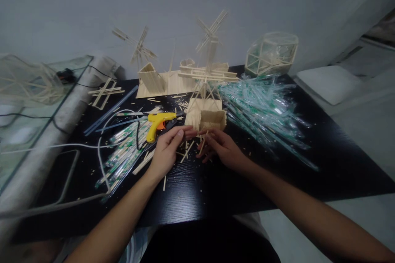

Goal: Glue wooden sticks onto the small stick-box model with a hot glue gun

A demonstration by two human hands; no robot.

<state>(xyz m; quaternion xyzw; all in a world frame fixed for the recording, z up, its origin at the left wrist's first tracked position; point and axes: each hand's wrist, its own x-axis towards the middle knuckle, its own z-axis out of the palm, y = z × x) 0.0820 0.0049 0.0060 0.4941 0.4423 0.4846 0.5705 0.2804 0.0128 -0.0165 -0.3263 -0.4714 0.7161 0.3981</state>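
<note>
- While both bare hands met at the near edge of a wooden model, the right hand (220,146) had its fingers curled inward, pinching a thin wooden stick (202,144) just in front of the open-topped box (213,120).
- The left hand (171,146) lay palm inward, fingers stretched to the right and thumb close over the forefinger; whether it gripped anything could not be told. Its fingertips reached the near left edge of the wooden base (191,111), though contact was unclear.
- That base sat mid-table, the box on its near right part and a lattice tower (205,88) of sticks rising at its far side.
- Just left of the left hand rested a yellow glue gun (159,122), nozzle to the right, near green-marked packets of sticks (128,154).
- A larger heap of clear plastic sleeves (265,107) spread to the right across the black table (240,189).
- At the far left stood a second windmill model (152,79) with crossed sails.
</note>
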